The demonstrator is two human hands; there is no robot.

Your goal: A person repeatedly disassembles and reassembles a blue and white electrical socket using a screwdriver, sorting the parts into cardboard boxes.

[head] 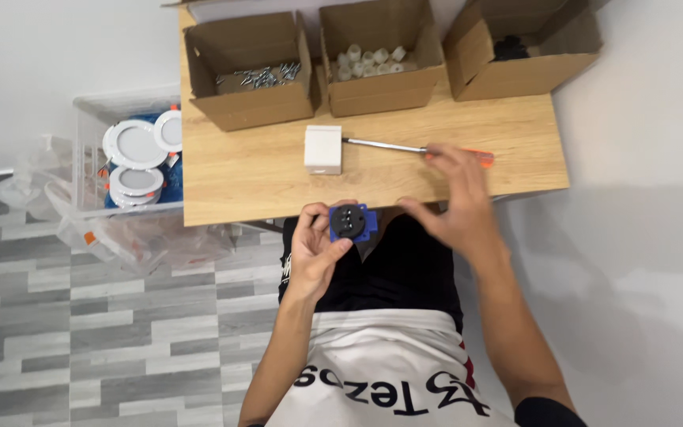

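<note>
While the left hand (315,247) pinches it between thumb and fingers, the blue socket insert (352,222) with its black round face sits just off the near edge of the desk (262,178), over the person's lap. It looks like a small, light, rigid plastic part, likely smooth enough to slip, so its square blue rim seems the safest place to hold. The right hand (452,207), just right of the insert, hovers with loosely spread fingers in an empty grip, over the handle end of a screwdriver (405,148). Beyond the insert, a white square cover (322,149) lies on the desk. Farther back stand three open cardboard boxes: the left box (250,71) holds metal screws, the middle box (377,59) small white plastic pieces, the right box (515,51) dark parts too small to identify.
</note>
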